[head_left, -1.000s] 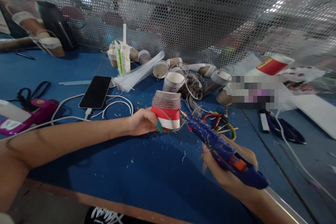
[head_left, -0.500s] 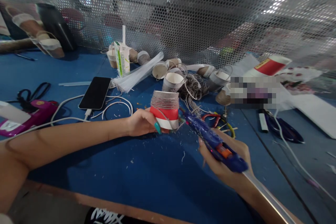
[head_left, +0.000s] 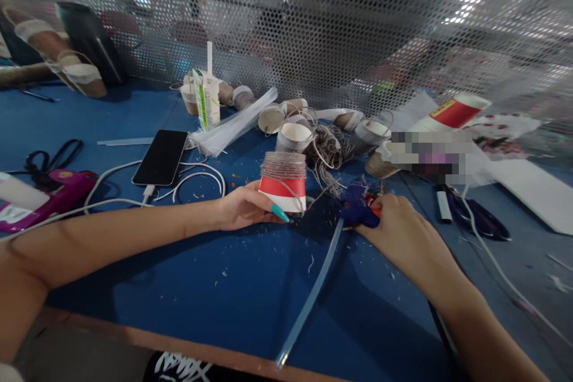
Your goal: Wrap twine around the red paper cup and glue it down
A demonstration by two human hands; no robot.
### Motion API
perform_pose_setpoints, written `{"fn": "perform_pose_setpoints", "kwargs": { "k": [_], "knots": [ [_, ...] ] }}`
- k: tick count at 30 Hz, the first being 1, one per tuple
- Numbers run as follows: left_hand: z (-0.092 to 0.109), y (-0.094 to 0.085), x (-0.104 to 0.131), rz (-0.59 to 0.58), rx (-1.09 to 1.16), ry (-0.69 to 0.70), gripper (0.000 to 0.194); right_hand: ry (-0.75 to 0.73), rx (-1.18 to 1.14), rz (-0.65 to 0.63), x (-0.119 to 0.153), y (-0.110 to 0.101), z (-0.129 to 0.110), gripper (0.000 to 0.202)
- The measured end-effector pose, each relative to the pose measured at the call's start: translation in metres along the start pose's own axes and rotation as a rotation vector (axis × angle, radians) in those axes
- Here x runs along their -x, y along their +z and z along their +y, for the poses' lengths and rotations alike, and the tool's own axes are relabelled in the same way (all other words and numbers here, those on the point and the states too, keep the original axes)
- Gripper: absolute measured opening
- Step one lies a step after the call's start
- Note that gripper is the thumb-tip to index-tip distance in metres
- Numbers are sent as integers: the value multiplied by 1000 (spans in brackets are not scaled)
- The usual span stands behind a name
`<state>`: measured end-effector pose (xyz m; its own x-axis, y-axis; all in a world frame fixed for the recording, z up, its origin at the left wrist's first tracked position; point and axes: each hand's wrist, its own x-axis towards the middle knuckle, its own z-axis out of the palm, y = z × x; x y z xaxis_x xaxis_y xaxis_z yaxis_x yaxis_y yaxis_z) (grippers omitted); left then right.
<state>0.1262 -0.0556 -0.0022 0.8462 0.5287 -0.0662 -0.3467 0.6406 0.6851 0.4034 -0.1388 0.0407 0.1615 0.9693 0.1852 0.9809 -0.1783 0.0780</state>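
Observation:
A red and white paper cup point(head_left: 283, 187), wound with grey cord round its upper part, is held in my left hand point(head_left: 248, 206). The thumb lies across the cup's lower side. To the right, my right hand point(head_left: 389, 215) is closed round a blue glue gun point(head_left: 357, 206) with an orange part. A long clear glue stick point(head_left: 311, 301) sticks out of the gun toward the table's front edge. Strands of cord trail from the cup's right side. Behind the cup lies a tangle of grey cord point(head_left: 331, 152).
A phone point(head_left: 160, 157) with a white cable and a magenta tool point(head_left: 67, 191) are at left. Cups point(head_left: 294, 136), clear glue sticks point(head_left: 242, 122) and a drink carton point(head_left: 206, 101) stand behind. A perforated metal screen point(head_left: 268, 24) rises at the back.
My right hand has turned the glue gun away from the cup, and the glue stick now points toward the front left. The cup in my left hand has shifted slightly.

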Motion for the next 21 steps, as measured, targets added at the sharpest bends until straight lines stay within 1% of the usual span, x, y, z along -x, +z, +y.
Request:
{"fn": "perform_pose_setpoints", "kwargs": {
  "k": [3,5,7,9,10,11,13,15,16,18,19,21],
  "knots": [
    [0,0,0,-18,-3,3,45,-87,-25,148,4,7,10,42],
    [0,1,-1,-25,-5,0,47,-174,-80,273,8,4,7,42],
    [0,1,-1,-19,-4,1,47,-260,-196,374,15,-6,-6,31],
    [0,2,-1,-2,2,9,48,-364,-357,387,23,-18,-26,18],
    [0,3,-1,6,5,12,48,-387,-457,373,28,-23,-37,18],
    [0,3,-1,13,8,14,48,-385,-593,324,32,-26,-46,19],
    [1,4,-1,15,8,11,47,-338,-853,110,39,-26,-62,28],
    [1,4,0,5,3,6,46,-254,-1034,-104,41,-18,-71,40],
    [1,4,0,-3,-2,5,46,-211,-1089,-181,40,-14,-74,45],
    [2,4,0,-16,-16,2,46,-147,-1164,-282,36,-6,-76,50],
    [2,4,1,-18,-23,2,46,-138,-1191,-331,34,-4,-76,50],
    [1,4,0,-14,-30,4,46,-166,-1231,-413,29,-4,-72,47]
  ]
}}
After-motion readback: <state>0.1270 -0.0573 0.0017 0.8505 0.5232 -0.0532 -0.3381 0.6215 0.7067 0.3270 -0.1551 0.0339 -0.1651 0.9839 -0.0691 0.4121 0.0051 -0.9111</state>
